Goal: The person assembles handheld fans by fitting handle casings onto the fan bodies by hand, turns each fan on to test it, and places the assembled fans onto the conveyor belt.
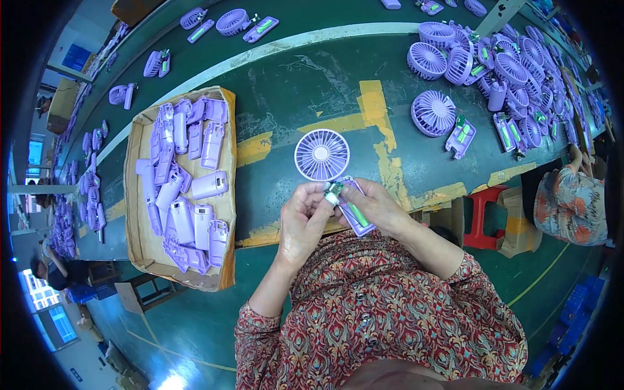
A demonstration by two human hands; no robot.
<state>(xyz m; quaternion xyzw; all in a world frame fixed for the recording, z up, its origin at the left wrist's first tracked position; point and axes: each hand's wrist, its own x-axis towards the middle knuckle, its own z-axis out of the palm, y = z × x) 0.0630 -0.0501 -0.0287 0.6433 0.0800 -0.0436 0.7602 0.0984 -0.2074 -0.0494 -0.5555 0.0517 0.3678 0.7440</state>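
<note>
A purple handheld fan lies at the table's front edge, its round caged head (321, 155) flat on the green surface. Its opened handle half (358, 220), with a green battery inside, is tilted in the grip of my right hand (378, 207). At the handle's upper end, my left hand (304, 221) pinches a small green-and-white circuit board (334, 192) between thumb and fingers. Both hands meet just below the fan head. The fingertips partly cover the board, so its wires cannot be made out.
Left of me stands a cardboard tray (229, 240) of purple handle shells (209, 185). A large heap of fans (513, 68) fills the right side, with one fan (433, 113) apart from it. More fans line the belt (232, 22) beyond. A red stool (484, 218) and another person (572, 201) are at right.
</note>
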